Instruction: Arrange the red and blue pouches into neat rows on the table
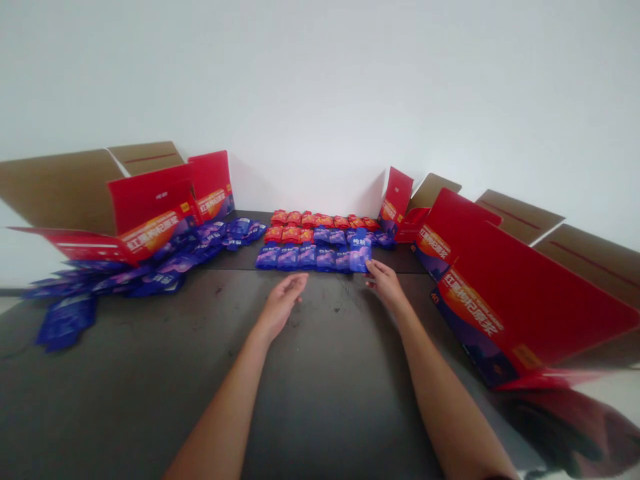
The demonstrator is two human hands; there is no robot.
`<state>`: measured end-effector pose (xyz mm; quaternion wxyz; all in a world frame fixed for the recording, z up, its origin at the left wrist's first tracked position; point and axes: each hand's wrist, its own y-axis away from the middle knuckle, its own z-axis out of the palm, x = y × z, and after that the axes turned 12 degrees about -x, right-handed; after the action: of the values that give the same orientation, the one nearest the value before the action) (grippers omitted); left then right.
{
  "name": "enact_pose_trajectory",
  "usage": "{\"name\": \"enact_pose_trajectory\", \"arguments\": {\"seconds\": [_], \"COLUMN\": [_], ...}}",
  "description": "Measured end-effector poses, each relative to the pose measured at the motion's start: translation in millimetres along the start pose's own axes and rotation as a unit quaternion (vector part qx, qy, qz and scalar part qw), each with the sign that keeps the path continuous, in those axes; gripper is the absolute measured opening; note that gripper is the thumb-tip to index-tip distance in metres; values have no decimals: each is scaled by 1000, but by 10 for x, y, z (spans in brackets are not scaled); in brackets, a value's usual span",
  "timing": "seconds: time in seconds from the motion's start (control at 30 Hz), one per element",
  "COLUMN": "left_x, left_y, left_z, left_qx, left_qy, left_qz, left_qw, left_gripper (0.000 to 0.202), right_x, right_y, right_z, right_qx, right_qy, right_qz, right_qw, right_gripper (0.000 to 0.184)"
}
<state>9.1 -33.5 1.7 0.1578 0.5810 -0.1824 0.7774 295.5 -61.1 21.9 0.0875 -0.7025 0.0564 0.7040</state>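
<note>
We held our left hand [279,305] open and empty just short of the front row of blue sachets [307,257], while our right hand [386,285] touched that row's rightmost sachet [360,259], though whether it pinched it we could not tell.

Before you lie glossy foil sachets [307,257], smooth coated-cardboard cartons [520,300] and a dark tabletop [150,347], probably matt laminate.

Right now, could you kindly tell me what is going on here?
A person's right hand touches the end blue sachet in a row on a dark table; the left hand, empty, is open nearby. Rows of red sachets sit behind, loose blue sachets spill left, and open red cartons flank both sides.
</note>
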Motion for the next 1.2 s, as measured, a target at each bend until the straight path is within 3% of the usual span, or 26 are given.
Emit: {"name": "enact_pose_trajectory", "arguments": {"seconds": [0.1,0.2,0.37,0.7,0.97,1.2], "left_x": [6,10,-10,-1,22,37], "left_y": [0,-2,3,22,37,37], "left_z": [-4,-3,-10,-22,-5,-14], "left_qx": [-6,-5,-14,-50,-53,-63], "left_qy": [5,15,9,-9,-11,-6], "left_qz": [-5,-10,-18,-25,-24,-30], "left_qw": [1000,1000,1000,998,998,998], "left_gripper": [36,37,38,34,32,32], "right_x": [124,246,356,399,255,187], "right_y": [-32,-42,-157,-353,-348,-330], "right_z": [-363,-506,-451,-496,-395,-328], "right_qx": [78,111,125,174,163,163], "right_qy": [72,133,246,332,436,465], "right_qz": [-3,10,2,59,66,69], "right_qw": [994,985,961,925,883,868], "right_gripper": [52,53,52,43,36,35]}}
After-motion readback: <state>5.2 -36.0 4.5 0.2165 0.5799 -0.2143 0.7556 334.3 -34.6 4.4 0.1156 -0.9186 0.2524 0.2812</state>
